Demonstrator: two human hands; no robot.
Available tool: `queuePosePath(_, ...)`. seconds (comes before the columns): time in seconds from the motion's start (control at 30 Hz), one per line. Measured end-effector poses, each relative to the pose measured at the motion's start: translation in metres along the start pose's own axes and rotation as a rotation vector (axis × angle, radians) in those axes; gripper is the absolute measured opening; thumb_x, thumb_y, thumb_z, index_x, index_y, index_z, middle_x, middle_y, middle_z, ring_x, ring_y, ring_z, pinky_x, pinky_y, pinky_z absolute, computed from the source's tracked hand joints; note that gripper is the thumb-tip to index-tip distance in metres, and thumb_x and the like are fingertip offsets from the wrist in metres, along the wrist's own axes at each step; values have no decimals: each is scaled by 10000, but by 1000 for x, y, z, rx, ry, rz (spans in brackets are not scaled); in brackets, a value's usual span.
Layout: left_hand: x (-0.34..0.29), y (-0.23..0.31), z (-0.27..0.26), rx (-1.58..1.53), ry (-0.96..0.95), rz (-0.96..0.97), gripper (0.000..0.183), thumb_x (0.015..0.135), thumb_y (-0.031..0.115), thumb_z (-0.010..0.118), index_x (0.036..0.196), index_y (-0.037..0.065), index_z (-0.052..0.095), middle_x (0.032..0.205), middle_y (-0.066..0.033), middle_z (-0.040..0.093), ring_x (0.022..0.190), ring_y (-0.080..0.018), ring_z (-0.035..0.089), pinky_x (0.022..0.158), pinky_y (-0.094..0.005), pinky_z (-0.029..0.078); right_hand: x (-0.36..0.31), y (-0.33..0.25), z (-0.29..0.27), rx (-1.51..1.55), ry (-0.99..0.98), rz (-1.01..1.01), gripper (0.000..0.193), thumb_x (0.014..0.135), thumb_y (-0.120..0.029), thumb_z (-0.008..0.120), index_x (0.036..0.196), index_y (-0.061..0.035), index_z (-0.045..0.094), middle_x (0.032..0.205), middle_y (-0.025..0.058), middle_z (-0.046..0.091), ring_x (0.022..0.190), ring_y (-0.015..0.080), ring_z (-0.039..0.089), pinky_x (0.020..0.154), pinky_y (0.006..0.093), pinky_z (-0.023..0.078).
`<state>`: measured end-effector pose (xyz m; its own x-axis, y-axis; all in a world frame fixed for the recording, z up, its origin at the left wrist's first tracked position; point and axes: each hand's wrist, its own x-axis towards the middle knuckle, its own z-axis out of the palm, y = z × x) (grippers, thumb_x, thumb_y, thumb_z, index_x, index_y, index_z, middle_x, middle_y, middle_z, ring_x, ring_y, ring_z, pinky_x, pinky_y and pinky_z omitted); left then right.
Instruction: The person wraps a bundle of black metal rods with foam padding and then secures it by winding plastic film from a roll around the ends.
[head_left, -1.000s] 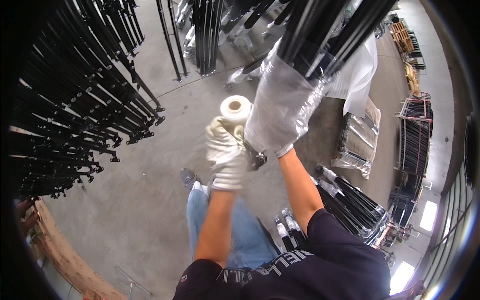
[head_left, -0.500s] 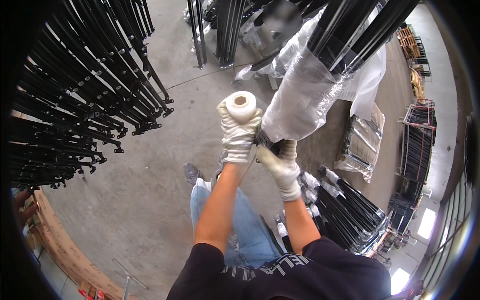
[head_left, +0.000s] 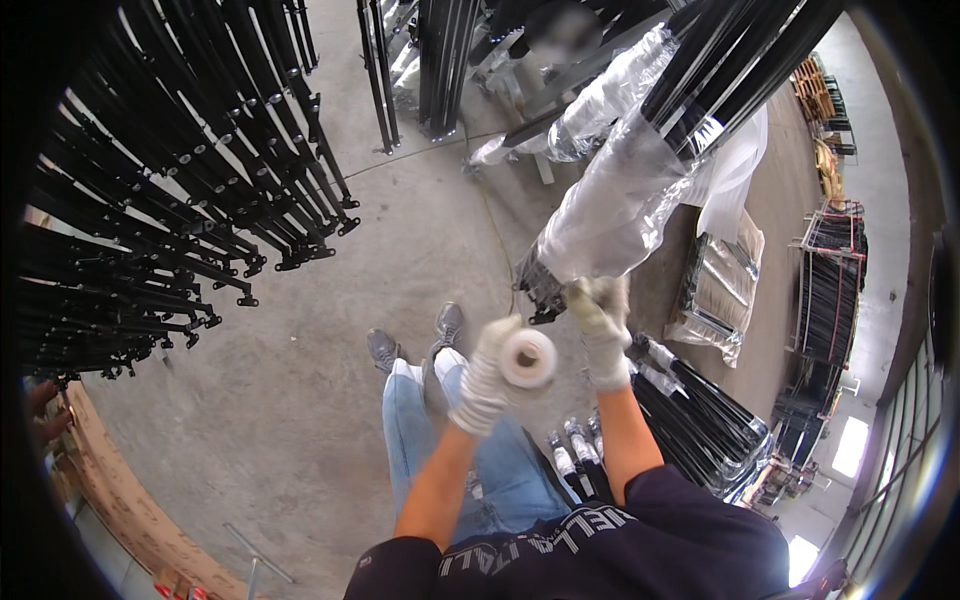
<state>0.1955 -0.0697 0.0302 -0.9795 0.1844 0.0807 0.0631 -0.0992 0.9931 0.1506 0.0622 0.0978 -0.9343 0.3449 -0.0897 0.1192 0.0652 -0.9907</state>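
Observation:
My gloved left hand [head_left: 485, 375] is closed around a roll of clear stretch film [head_left: 541, 372], its round end and core facing up. Just right of it, below the near end of a bundle of black metal tubes [head_left: 700, 85], is my gloved right hand [head_left: 603, 340]. Its fingers are bent against the film edge and slightly blurred; what they grip is hidden. Clear plastic film [head_left: 610, 210] is wrapped around the bundle's lower part. Dark bracket ends [head_left: 543, 292] stick out from under the film.
Rows of hanging black frames [head_left: 200, 150] fill the left side. Film-tipped black tubes [head_left: 690, 420] lie at lower right, beside a wrapped package [head_left: 722, 285]. Upright black tubes [head_left: 440, 70] stand at the back. Another person's hand [head_left: 45, 415] shows at the far left edge.
My left hand has brought the film roll down and right, below the bundle's end. My right hand has shifted right and slightly up, and the bracket ends now show.

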Motion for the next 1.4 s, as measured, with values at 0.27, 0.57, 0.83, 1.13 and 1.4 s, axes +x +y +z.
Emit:
queuePosePath(0.27, -10, 35, 14, 298, -130, 14, 688, 659, 195, 659, 1242, 4, 349, 1134, -185, 453, 990, -341, 501, 836, -368, 429, -70, -9, -25, -131, -256, 52, 977, 563, -180, 804, 1344, -103, 223, 1247, 77, 361, 1125, 197, 410, 932, 331, 372)
queuePosePath(0.57, 12, 76, 15, 277, -357, -11, 722, 718, 335, 604, 1322, 84, 299, 1101, -188, 461, 941, -323, 516, 790, -365, 441, -81, -24, -41, 299, -98, 341, 954, 507, -123, 840, 1295, -79, 304, 1102, 60, 515, 1044, 180, 488, 900, 329, 410)
queuePosePath(0.83, 69, 41, -4, -410, 81, -221, 460, 863, 282, 479, 1214, -11, 430, 1042, -100, 574, 945, -177, 548, 810, -269, 447, -82, -12, -67, 466, -106, 377, 806, 467, -168, 855, 1134, -86, 410, 1054, 62, 541, 965, 160, 524, 839, 324, 442)
queuePosePath(1.13, 83, 17, 38, -434, -303, -275, 311, 906, 253, 409, 1092, 18, 493, 980, -72, 568, 877, -169, 541, 740, -299, 449, 41, 53, -135, 131, -54, 132, 553, 548, -22, 704, 1050, -15, 471, 934, 63, 531, 822, 143, 537, 680, 284, 493)
queuePosePath(1.4, 83, 12, -15, 693, -383, -4, 392, 791, 252, 496, 1130, 57, 494, 1085, -167, 530, 1038, -330, 483, 946, -400, 326, 62, 158, 8, 303, -291, 465, 489, 649, -42, 626, 1105, -16, 450, 979, 73, 533, 856, 146, 540, 726, 278, 482)
